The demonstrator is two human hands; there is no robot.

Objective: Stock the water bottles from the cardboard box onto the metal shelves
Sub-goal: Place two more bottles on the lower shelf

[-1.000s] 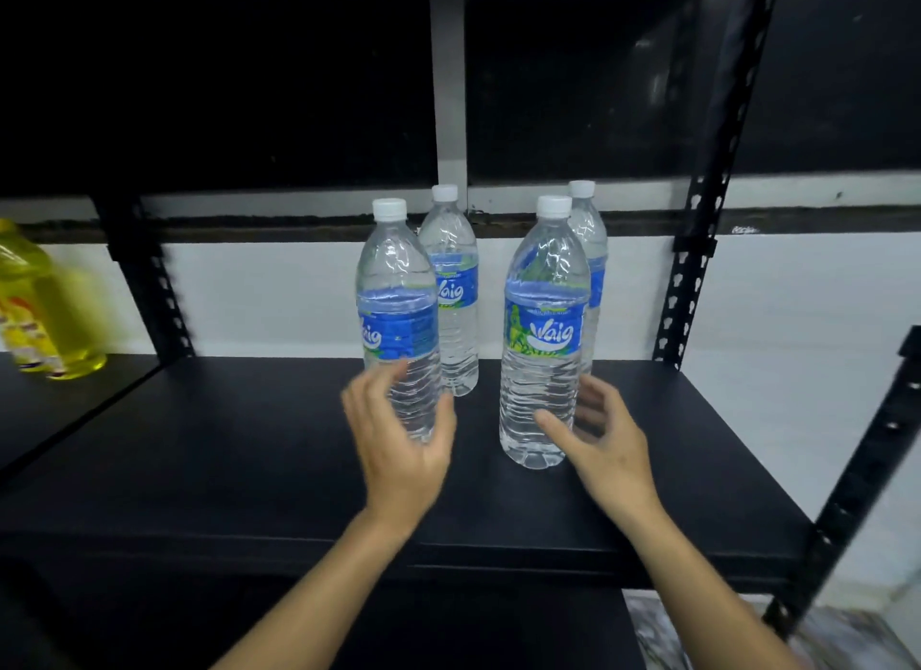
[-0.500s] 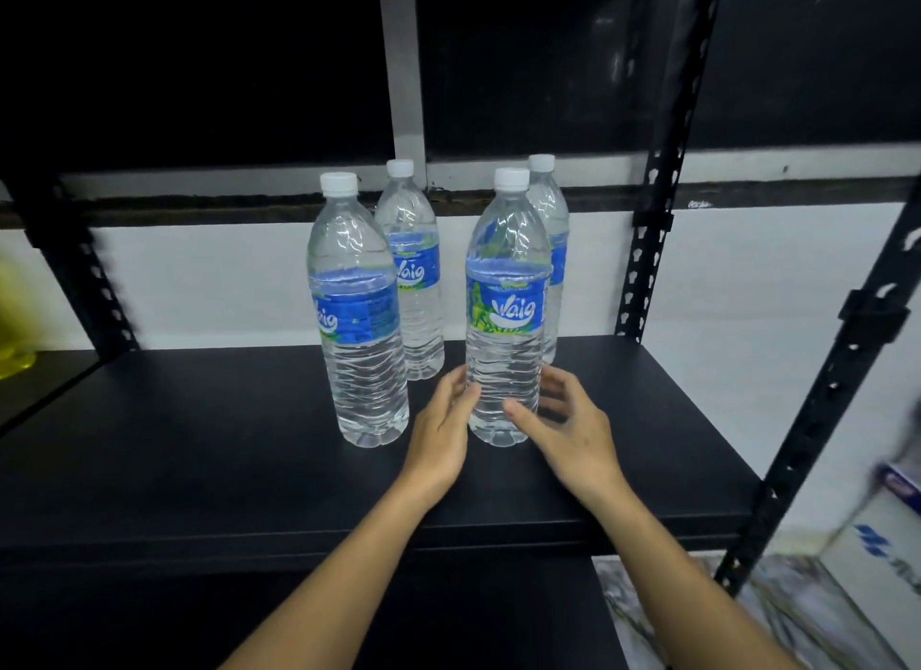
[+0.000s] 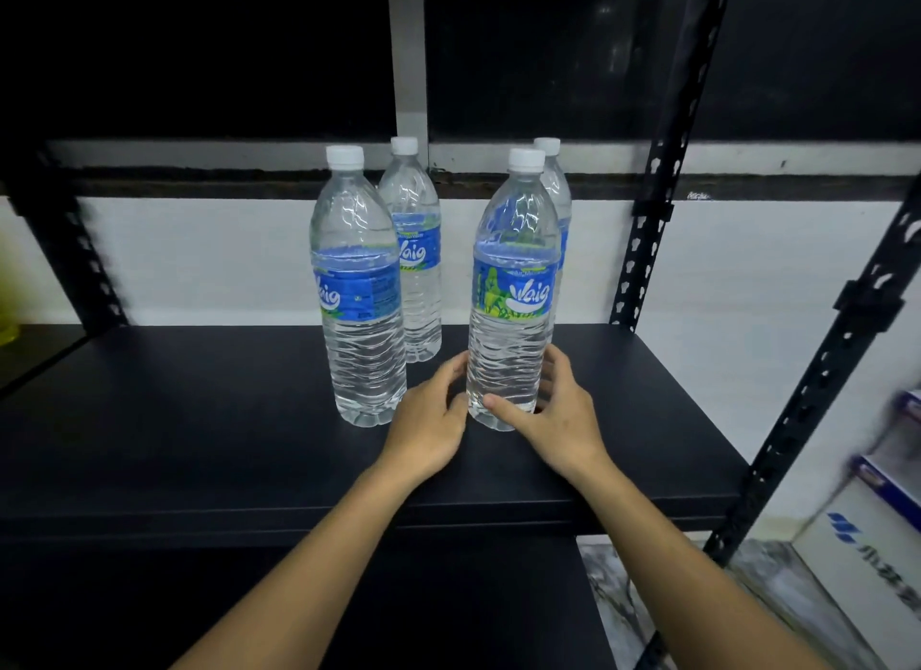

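Within the last second the left hand (image 3: 432, 427) had left the near-left bottle (image 3: 360, 290) and joined the right hand (image 3: 550, 415), both cupping the base of the near-right bottle (image 3: 513, 290) upright on the shelf (image 3: 199, 420), apparently squaring its position.

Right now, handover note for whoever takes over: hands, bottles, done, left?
Left hand and right hand: both cupped around the base of the front right bottle, which stands upright on the black shelf.
Front left bottle, back left bottle, back right bottle: upright, untouched.
Done: four bottles shelved.
Left: let go, then fetch more; the box is not clearly in view.
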